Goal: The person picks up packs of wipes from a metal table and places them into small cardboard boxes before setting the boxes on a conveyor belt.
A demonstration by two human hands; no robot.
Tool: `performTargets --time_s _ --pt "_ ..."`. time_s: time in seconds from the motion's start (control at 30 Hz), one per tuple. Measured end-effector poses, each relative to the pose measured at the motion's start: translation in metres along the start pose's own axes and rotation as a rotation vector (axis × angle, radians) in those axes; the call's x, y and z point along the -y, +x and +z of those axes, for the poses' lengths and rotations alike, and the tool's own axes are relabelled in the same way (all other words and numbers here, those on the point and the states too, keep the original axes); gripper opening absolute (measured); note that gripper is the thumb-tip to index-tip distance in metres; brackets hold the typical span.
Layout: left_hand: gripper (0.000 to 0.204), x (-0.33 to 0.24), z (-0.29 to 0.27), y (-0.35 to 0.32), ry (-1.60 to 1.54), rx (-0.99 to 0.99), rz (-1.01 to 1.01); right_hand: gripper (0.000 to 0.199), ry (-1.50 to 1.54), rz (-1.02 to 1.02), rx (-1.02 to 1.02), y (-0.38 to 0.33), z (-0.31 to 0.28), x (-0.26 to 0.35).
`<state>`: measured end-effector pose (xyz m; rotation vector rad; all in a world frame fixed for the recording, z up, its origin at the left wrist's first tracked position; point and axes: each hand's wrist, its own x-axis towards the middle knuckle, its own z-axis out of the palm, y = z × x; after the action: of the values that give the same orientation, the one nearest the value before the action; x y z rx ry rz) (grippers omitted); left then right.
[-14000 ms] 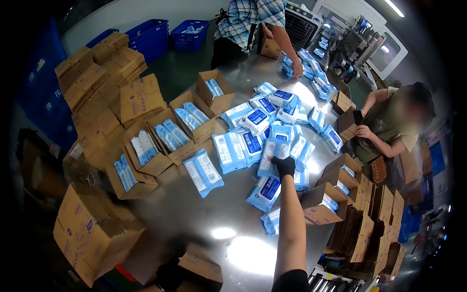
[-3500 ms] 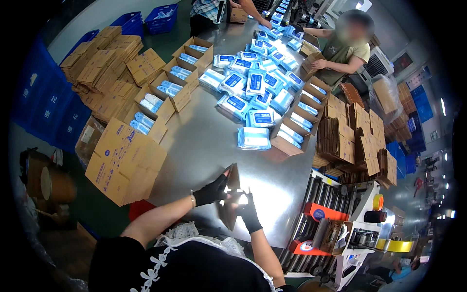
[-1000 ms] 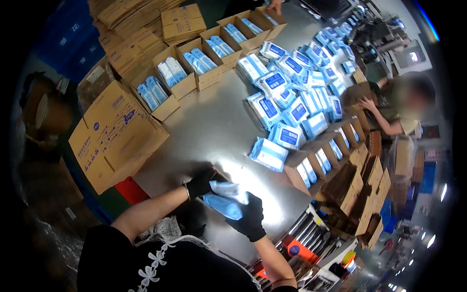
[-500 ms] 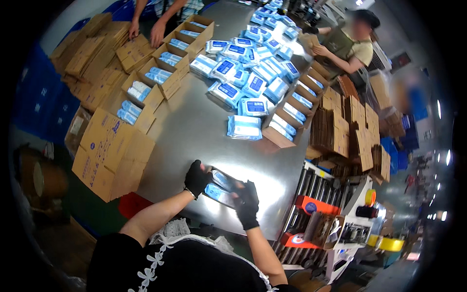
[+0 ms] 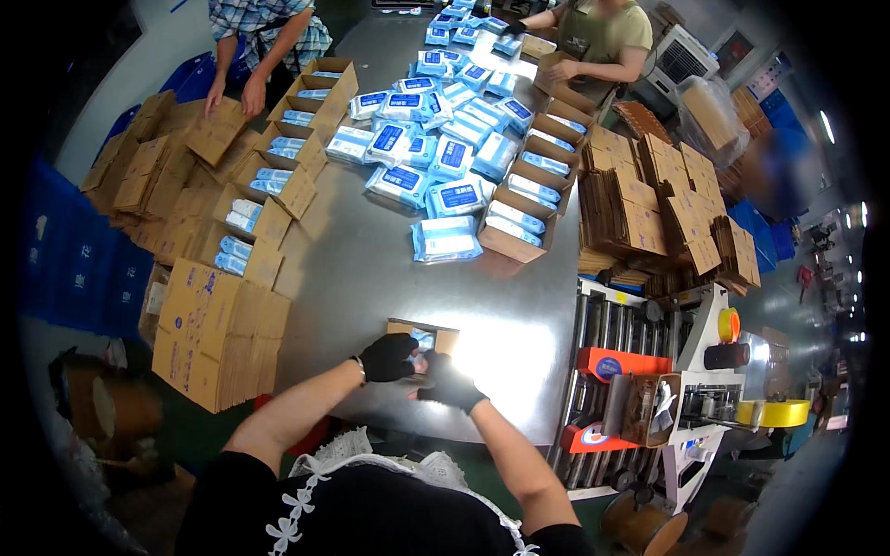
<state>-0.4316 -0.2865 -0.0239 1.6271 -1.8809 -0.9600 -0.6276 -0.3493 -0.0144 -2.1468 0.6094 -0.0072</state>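
Observation:
A small open cardboard box [image 5: 434, 332] stands on the steel table [image 5: 371, 269] near its front edge, with a blue-and-white soft pack [image 5: 424, 339] showing inside it. My left hand [image 5: 387, 357], in a black glove, grips the box's near wall. My right hand [image 5: 450, 382], also gloved, is curled against the box's near right corner, close beside the left. A bright glare on the table hides the box's right side.
A heap of blue-and-white packs [image 5: 443, 139] covers the far table, ringed by open filled boxes [image 5: 519, 218]. Flat cartons [image 5: 649, 208] stack on the right above a roller conveyor with a taping machine [image 5: 649, 389]. Sealed cartons [image 5: 218, 334] stand left. Two other people [image 5: 264, 37] work at the far end.
The pack I held in both hands half a second ago now lies in the small box. Both hands have closed on the box's near side.

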Motion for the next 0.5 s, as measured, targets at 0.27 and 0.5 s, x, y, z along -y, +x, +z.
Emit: performTargets --time_s 0.27,0.5 --pt "0.096 0.07 0.065 -0.008 -0.619 -0.43 -0.201 0.033 -0.408 0.074 -0.268 0.051 -0.039 0.039" --pt "0.048 0.017 0.172 0.071 -0.531 -0.086 0.105 0.041 -0.386 0.228 -0.699 -0.023 0.012 -0.022"
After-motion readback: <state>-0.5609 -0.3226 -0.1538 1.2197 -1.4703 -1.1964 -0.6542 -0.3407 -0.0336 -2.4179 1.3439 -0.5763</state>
